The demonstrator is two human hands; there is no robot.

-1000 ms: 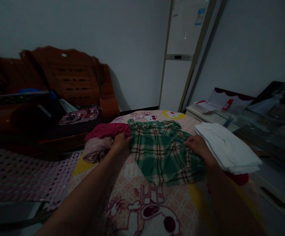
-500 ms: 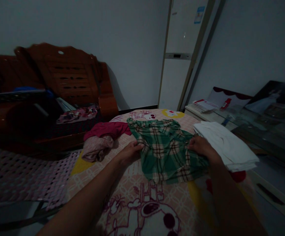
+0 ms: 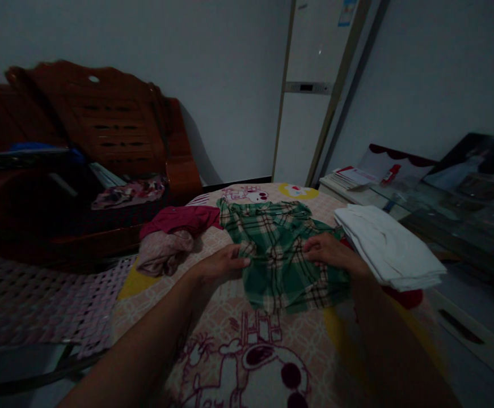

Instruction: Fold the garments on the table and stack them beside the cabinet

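Both hands [image 3: 222, 264] [image 3: 327, 250] touch a green plaid shirt [image 3: 278, 255] on the patterned cloth [image 3: 225, 306]

Dim scene, slightly blurred edges

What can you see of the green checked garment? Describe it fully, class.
The garment is green with cream and dark checked bands, in thin-looking, soft fabric. It lies spread but rumpled on the patterned cover, its far edge bunched. The left hand pinches its left edge; the right hand grips its right part. Its far left corner meets the magenta cloth. Fastenings cannot be made out.
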